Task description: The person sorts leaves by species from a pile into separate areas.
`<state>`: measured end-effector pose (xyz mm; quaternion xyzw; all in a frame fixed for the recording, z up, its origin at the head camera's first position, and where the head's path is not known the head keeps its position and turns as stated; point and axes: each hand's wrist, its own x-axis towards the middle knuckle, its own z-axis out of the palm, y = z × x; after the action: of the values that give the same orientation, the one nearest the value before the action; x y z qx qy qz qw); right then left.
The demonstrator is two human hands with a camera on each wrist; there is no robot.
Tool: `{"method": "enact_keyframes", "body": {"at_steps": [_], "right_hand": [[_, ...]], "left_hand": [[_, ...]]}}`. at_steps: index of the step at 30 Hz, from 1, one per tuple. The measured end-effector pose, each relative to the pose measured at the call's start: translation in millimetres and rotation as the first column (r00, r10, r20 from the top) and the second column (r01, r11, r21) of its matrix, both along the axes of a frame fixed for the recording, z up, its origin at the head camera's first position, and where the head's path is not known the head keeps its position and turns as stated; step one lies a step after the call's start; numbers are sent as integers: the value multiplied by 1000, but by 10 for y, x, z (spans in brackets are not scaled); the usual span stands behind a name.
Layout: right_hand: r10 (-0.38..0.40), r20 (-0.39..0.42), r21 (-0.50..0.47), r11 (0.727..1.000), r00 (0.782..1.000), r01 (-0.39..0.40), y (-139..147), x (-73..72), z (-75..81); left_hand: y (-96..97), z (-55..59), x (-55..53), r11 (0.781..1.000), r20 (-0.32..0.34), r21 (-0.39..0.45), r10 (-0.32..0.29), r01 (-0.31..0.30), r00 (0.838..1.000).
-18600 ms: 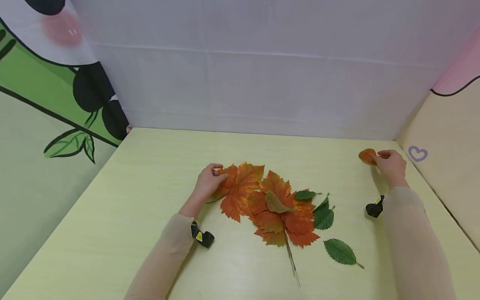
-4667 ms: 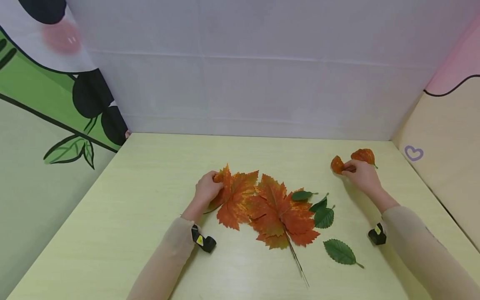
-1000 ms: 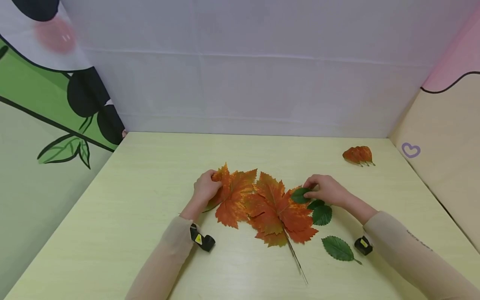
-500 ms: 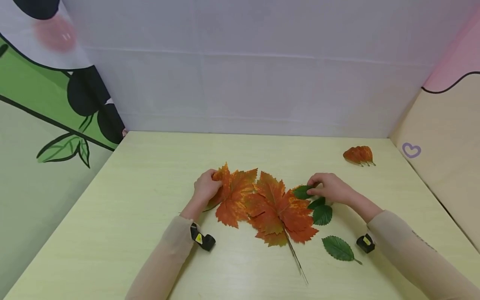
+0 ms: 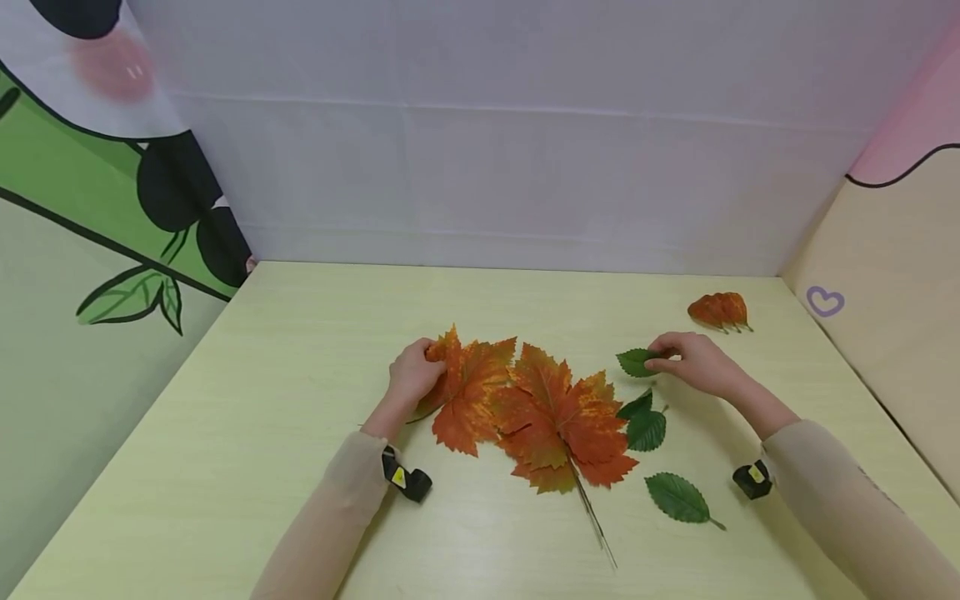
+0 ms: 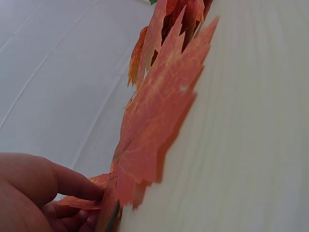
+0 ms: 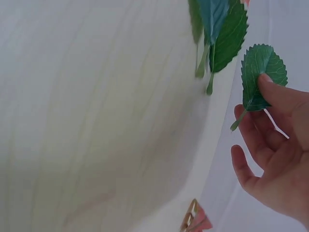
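Note:
My left hand [image 5: 411, 377] pinches the edge of a large orange artificial maple leaf [image 5: 474, 390], which lies at the middle of the table. In the left wrist view, thumb and fingers grip a folded part of that leaf [image 6: 159, 116]. Between the thumb and fingers of my right hand [image 5: 699, 363] is a small green leaf [image 5: 634, 362], raised above the table; its short stem [image 7: 236, 124] shows in the right wrist view. Overlapping orange maple leaves [image 5: 558, 425] with thin stems [image 5: 591, 517] spread beside the left hand's leaf. Two green leaves [image 5: 647, 430] touch their right edge.
A single green leaf [image 5: 678, 497] lies nearer the front right. Several small orange-brown leaves [image 5: 718, 311] overlap in a row at the back right of the pale table [image 5: 300, 333]. A white cloth wall [image 5: 480, 183] stands behind.
The right hand has lifted the green leaf off the orange leaves and carried it right and back. Earlier it placed small orange leaves at the back right. The left hand stays put.

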<state>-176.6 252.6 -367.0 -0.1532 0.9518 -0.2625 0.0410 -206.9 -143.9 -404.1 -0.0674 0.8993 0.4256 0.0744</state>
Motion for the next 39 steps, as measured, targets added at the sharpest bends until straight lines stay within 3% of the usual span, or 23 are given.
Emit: {"method": "enact_keyframes", "body": {"at_steps": [8, 28, 39], "right_hand": [[-90, -2, 24, 996, 996, 90, 262, -11, -40], [-227, -48, 100, 968, 973, 230, 841, -5, -116], [-333, 1, 142, 933, 943, 329, 1139, 40, -65]], "left_hand": [[5, -19, -4, 1000, -2, 0, 4, -4, 1000], [6, 10, 19, 1000, 14, 13, 11, -11, 1000], [7, 45, 41, 1000, 15, 12, 8, -9, 1000]]}}
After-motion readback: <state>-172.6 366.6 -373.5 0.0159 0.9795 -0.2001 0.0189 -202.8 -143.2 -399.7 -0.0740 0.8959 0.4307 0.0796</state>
